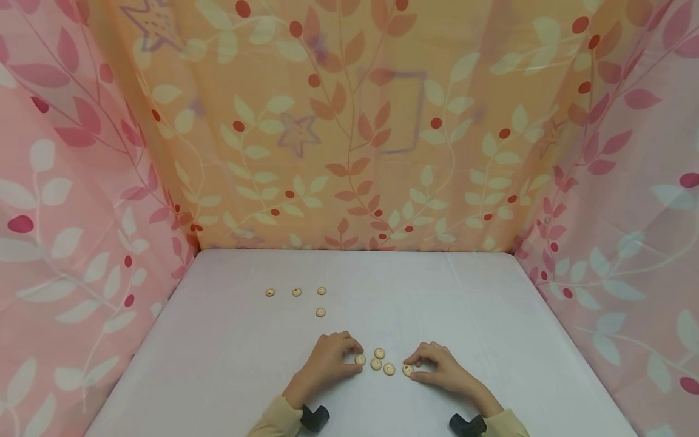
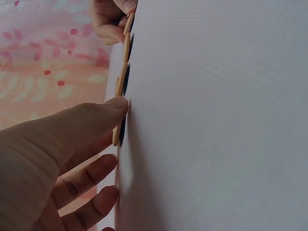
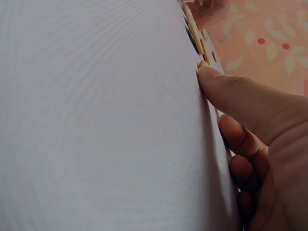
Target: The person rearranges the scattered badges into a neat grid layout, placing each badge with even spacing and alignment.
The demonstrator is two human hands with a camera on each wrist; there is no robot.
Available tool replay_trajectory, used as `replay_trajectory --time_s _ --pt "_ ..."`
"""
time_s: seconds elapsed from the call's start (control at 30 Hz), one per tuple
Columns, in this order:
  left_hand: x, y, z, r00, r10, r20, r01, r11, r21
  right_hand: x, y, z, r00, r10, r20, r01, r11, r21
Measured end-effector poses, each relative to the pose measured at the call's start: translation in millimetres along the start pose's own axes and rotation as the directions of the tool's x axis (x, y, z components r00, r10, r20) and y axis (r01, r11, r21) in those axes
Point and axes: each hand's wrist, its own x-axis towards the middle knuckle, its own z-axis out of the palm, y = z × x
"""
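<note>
Small round tan wooden discs with marks on top lie on the white table. My left hand pinches one tan disc between thumb and index finger, low at the tabletop. Opposite it, my right hand holds another disc by its edge the same way. Three more lie between the hands: an upper disc, a lower one touching or nearly touching it, and a right-hand disc. In the right wrist view, the thumb mostly hides the held disc.
Farther back on the left, a row holds a left disc, a middle disc and a right disc. A single disc lies just in front of the row's right end. Patterned curtains surround the white table on three sides.
</note>
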Motion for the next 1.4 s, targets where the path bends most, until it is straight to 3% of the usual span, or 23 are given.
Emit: replay_trajectory --time_s 0.43,0.83,1.13,1.4 --pt "0.8 1.3 3.2 1.0 -0.006 -0.026 0.007 0.999 0.032 0.4 -5.1 -0.8 1.0 0.022 0.011 -0.022 1.0 0.011" --pt "2.4 0.0 3.2 1.0 -0.017 -0.021 0.018 0.999 0.031 5.7 -43.9 -15.1 0.999 0.038 0.008 -0.039 0.998 0.045" --pt "0.5 -5.2 -3.4 0.998 -0.039 -0.045 0.04 0.999 0.007 4.4 -40.9 -13.2 1.0 0.023 0.0 -0.023 0.999 0.041" --pt "-1.4 -18.6 -16.2 0.992 -0.052 -0.117 0.054 0.998 0.018 4.8 -40.4 -13.2 1.0 0.028 0.002 -0.028 0.999 0.034"
